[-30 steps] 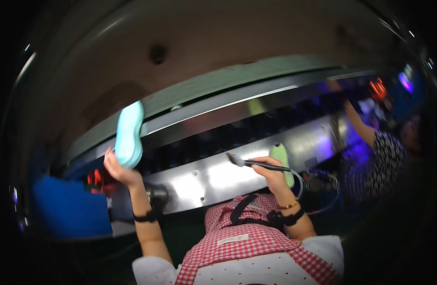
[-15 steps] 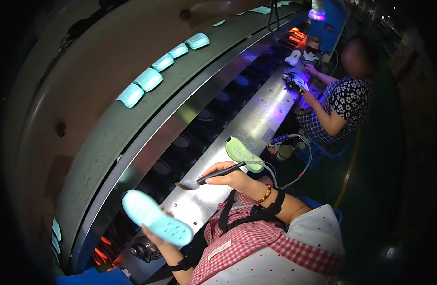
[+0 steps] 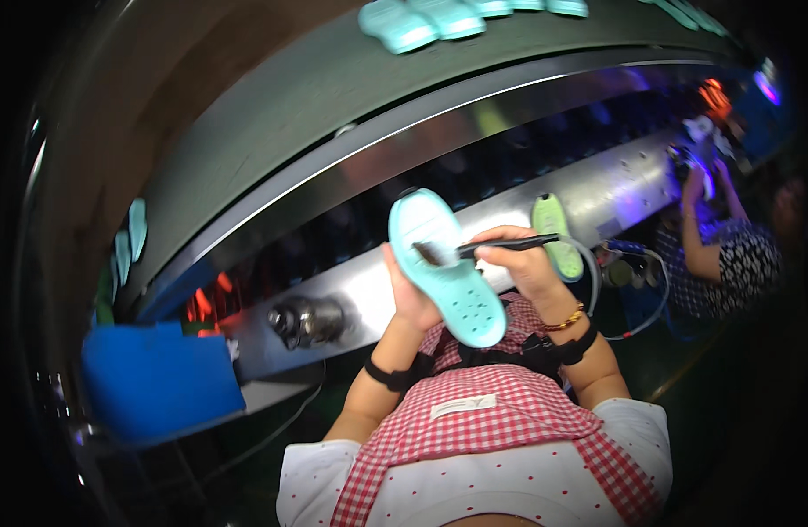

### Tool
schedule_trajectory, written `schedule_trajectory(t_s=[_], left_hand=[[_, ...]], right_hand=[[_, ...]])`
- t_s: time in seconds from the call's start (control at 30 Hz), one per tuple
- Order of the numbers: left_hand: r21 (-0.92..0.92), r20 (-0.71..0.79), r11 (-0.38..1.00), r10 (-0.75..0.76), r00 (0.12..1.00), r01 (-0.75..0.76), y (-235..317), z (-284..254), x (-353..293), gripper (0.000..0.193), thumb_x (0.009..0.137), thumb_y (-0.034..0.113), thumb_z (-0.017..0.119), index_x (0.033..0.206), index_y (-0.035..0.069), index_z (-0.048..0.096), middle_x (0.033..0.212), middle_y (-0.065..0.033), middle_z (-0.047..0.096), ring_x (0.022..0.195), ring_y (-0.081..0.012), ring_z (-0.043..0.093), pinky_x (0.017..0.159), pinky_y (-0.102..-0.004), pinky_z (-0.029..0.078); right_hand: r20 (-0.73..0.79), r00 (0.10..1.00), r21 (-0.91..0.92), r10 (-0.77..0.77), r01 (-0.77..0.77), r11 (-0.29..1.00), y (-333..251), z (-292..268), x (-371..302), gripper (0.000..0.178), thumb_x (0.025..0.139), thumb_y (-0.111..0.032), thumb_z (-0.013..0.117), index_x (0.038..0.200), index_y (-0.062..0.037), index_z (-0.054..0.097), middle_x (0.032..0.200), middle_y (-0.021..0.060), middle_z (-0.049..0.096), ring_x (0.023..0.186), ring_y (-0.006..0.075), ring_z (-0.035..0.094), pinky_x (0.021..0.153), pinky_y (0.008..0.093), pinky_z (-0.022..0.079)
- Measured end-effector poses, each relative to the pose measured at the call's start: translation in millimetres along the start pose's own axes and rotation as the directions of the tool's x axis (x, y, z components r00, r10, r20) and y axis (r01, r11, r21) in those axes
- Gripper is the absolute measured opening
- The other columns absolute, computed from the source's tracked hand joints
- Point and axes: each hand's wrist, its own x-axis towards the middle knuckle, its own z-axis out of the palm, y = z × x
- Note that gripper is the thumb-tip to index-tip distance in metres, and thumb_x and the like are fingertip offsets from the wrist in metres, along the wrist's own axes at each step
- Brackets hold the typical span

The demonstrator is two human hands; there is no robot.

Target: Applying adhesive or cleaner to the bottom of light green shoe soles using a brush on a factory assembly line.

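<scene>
My left hand [image 3: 409,290] grips a light blue shoe sole [image 3: 468,303] by its left edge; most of its fingers are hidden beneath. The sole is tilted, with small holes toward its near end and a dark tip at the far end. In my right hand [image 3: 525,260] is a black-handled brush [image 3: 509,246] joined to a pale hose. Its dark bristles [image 3: 428,254] lie against the upper half of the sole's face. A green sole [image 3: 553,230] rests on the metal bench just beyond my right hand.
A metal bench [image 3: 602,193] runs across, with a dark bottle-shaped object [image 3: 306,321] on it at left, next to a blue panel [image 3: 162,378]. Behind it a grey belt [image 3: 272,189] carries several light blue soles [image 3: 448,18]. A co-worker [image 3: 725,250] sits at right under purple light.
My view has swung left. My right hand has brought the brush from above the bench onto the sole, and the sole now sits more central, in front of my chest.
</scene>
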Motion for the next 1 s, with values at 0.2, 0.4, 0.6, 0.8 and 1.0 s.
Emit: schedule_trajectory(t_s=[0.2, 0.4, 0.6, 0.8, 1.0], left_hand=[[-0.018, 0.082, 1.000, -0.001, 0.997, 0.003, -1, 0, -8, 0.084, 0.077, 0.071, 0.015, 0.123, 0.005, 0.040, 0.108, -0.0187, 0.053, 0.096, -0.0335, 0.053, 0.085, -0.0469, 0.042], [0.113, -0.026, 0.978, 0.181, 0.983, -0.177, -1, -3, -5, 0.075, 0.082, 0.065, 0.016, 0.125, 0.007, 0.038, 0.113, -0.0148, 0.051, 0.102, -0.0284, 0.051, 0.089, -0.0421, 0.041], [0.114, -0.056, 0.950, 0.300, 0.952, -0.292, 26, -27, 1, 0.075, 0.082, 0.065, 0.019, 0.120, 0.006, 0.043, 0.105, -0.0137, 0.056, 0.097, -0.0264, 0.054, 0.087, -0.0396, 0.043], [0.111, 0.064, 0.967, 0.224, 0.973, -0.230, 43, -11, -16, 0.079, 0.081, 0.067, 0.016, 0.123, 0.005, 0.040, 0.110, -0.0167, 0.054, 0.098, -0.0292, 0.054, 0.087, -0.0434, 0.043], [-0.262, 0.217, 0.956, 0.190, 0.957, -0.131, 39, 18, -16, 0.080, 0.080, 0.068, 0.014, 0.126, 0.007, 0.038, 0.116, -0.0169, 0.050, 0.104, -0.0298, 0.051, 0.090, -0.0432, 0.041]], right_hand=[[0.014, 1.000, 0.036, 0.006, -0.007, 0.999, 6, 7, 22, 0.020, 0.076, -0.001, 0.061, 0.095, 0.0042, 0.060, 0.084, 0.0099, 0.064, 0.071, 0.0115, 0.059, 0.066, 0.0224, 0.048], [0.029, 0.993, -0.325, -0.111, 0.114, 0.939, -3, 34, 42, 0.015, 0.073, -0.004, 0.065, 0.088, 0.0002, 0.064, 0.082, 0.0063, 0.063, 0.072, 0.0085, 0.058, 0.064, 0.0205, 0.046], [0.427, 0.860, -0.651, -0.280, 0.508, 0.565, -14, 51, 9, 0.019, 0.064, -0.007, 0.067, 0.082, -0.0033, 0.065, 0.077, 0.0117, 0.062, 0.073, 0.0234, 0.059, 0.066, 0.0306, 0.047], [0.467, 0.882, -0.544, -0.060, 0.340, 0.767, -52, 38, 5, 0.017, 0.065, -0.005, 0.068, 0.082, -0.0025, 0.066, 0.076, 0.0099, 0.063, 0.073, 0.0175, 0.059, 0.066, 0.0271, 0.045], [0.476, 0.850, -0.453, -0.227, 0.458, 0.765, -50, 62, 21, 0.018, 0.068, -0.004, 0.068, 0.086, -0.0020, 0.066, 0.079, 0.0089, 0.063, 0.076, 0.0166, 0.060, 0.069, 0.0264, 0.046]])
